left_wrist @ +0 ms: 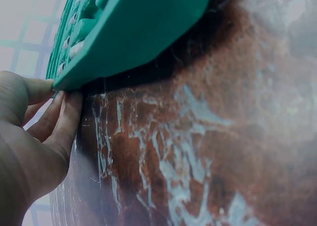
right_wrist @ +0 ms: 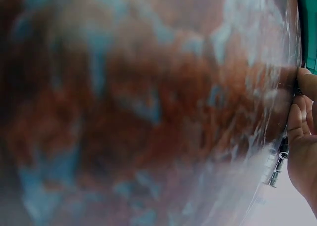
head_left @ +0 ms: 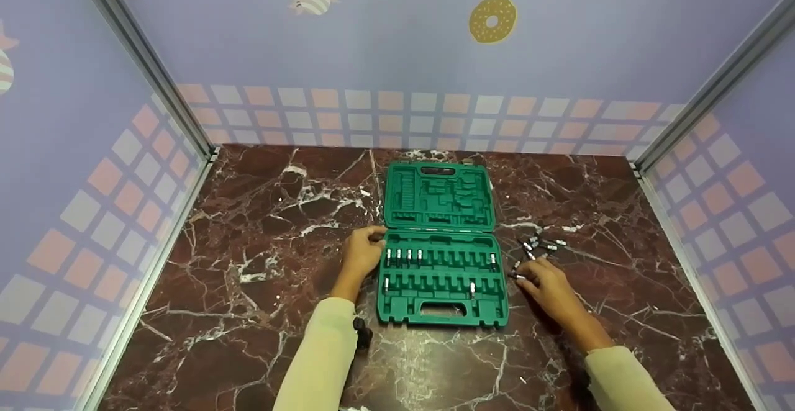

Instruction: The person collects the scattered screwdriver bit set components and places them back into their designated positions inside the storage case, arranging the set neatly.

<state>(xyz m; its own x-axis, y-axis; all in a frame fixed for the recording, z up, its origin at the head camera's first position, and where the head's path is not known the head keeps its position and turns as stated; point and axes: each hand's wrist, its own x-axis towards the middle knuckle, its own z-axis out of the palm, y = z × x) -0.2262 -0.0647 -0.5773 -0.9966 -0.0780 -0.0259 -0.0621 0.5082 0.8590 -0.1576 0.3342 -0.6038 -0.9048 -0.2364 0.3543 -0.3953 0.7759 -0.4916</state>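
Observation:
An open green plastic tool case (head_left: 442,272) lies on the marbled table, its lid half folded back. Several silver and black bit sockets (head_left: 409,256) stand in the slots of its near half. My left hand (head_left: 362,252) holds the case's left edge near the hinge; in the left wrist view, the thumb and fingers (left_wrist: 72,107) meet at the rim. Just off the case's right side, my right hand (head_left: 546,284) pinches a small bit socket (head_left: 518,276) between thumb and fingertips. That piece is mostly hidden by the fingers in the right wrist view.
A loose pile of bit sockets (head_left: 539,244) lies on the table beyond the right hand, right of the case. Patterned purple walls (head_left: 397,57) close off the back and both sides of the table.

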